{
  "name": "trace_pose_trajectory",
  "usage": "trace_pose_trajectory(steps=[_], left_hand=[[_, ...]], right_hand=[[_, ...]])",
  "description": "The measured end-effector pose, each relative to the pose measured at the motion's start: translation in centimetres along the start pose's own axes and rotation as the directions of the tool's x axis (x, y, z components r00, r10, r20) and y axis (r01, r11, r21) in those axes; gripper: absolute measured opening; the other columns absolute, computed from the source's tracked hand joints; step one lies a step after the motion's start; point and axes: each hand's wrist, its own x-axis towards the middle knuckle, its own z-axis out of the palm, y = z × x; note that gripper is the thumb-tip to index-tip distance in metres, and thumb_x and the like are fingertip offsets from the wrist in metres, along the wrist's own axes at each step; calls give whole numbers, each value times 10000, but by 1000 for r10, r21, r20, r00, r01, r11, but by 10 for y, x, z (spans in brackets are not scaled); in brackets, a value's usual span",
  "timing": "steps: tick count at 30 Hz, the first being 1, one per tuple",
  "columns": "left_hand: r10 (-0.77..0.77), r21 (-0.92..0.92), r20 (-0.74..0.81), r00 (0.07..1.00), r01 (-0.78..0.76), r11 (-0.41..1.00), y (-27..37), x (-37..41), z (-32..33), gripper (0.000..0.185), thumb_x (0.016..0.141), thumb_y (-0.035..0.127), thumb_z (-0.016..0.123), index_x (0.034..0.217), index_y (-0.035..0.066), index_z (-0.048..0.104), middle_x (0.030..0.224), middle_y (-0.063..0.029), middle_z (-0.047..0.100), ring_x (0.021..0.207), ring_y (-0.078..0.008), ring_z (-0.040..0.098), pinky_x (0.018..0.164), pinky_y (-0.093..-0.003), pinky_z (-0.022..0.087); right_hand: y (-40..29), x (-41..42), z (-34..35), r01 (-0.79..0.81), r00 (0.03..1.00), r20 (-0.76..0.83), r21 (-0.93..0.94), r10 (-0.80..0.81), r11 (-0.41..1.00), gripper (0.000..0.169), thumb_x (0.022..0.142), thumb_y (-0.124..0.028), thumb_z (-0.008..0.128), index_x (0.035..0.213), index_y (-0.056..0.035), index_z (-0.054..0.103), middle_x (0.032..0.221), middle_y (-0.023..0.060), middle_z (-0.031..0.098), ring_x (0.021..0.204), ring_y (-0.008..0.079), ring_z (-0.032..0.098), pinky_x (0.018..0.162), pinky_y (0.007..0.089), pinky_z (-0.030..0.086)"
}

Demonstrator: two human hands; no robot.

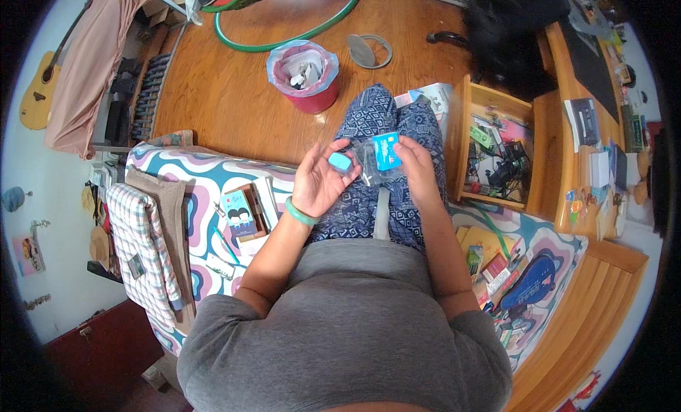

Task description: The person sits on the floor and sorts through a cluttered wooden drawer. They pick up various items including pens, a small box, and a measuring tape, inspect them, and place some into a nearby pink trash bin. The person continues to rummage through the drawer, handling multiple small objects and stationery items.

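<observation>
My left hand (pixel 325 175), palm up with a green bangle at the wrist, holds a small light-blue block (pixel 340 162) on its curled fingers. I cannot tell exactly what the block is. A clear plastic packet (pixel 366 170) hangs between both hands, its left edge close to my left fingertips. At its right side is a bright-blue printed card (pixel 387 151), pinched by the thumb and fingers of my right hand (pixel 418 166). Both hands are above my lap, over blue patterned trousers (pixel 367 119).
A red waste bin (pixel 314 100) with a liner stands ahead on the wooden floor. Right of my legs, an open drawer (pixel 465 140) holds cables and small items. On the bed (pixel 213 167) lie a blue illustrated box (pixel 239 215), a teal pen (pixel 226 245) and a blue case (pixel 529 284).
</observation>
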Motion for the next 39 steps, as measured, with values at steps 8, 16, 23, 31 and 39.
trace_pose_trajectory(steps=[8,16,23,31,39], left_hand=[[51,203,53,997,-61,977,2,3,-7,443,902,38,388,1332,-56,339,1287,-247,454,1214,-329,465,1060,-410,370],[100,318,54,993,-113,941,1,1,1,495,897,34,387,1377,-33,286,1311,-264,436,1195,-321,499,1028,-387,411],[61,264,32,998,-67,962,0,2,-4,458,970,164,438,1375,-23,337,1270,-175,508,1144,-226,537,996,-361,435],[-3,487,-60,998,32,873,-12,6,-8,373,943,96,508,1300,-2,461,1198,-78,563,1092,-149,555,931,-300,480],[68,283,-181,981,-14,959,-18,56,-53,254,944,120,486,1163,4,543,909,-35,610,821,-116,576,707,-265,496]], right_hand=[[15,5,-12,-94,994,-43,68,97,993,354,937,-197,440,1122,88,539,1060,167,635,947,206,634,871,307,477],[7,2,-15,-70,997,-41,44,71,997,361,933,-184,437,1144,92,535,1077,168,634,957,203,630,875,309,475],[-1,-2,-8,-108,994,22,142,106,984,346,934,-164,444,1162,80,534,1103,143,626,1007,174,605,909,291,440],[-12,-3,8,-184,964,254,432,77,883,407,949,-182,391,1234,97,474,1262,195,530,1137,238,541,1012,360,383],[7,16,26,-161,986,131,560,105,813,486,959,-250,365,1271,121,400,1382,244,390,1289,326,390,1094,422,287]])
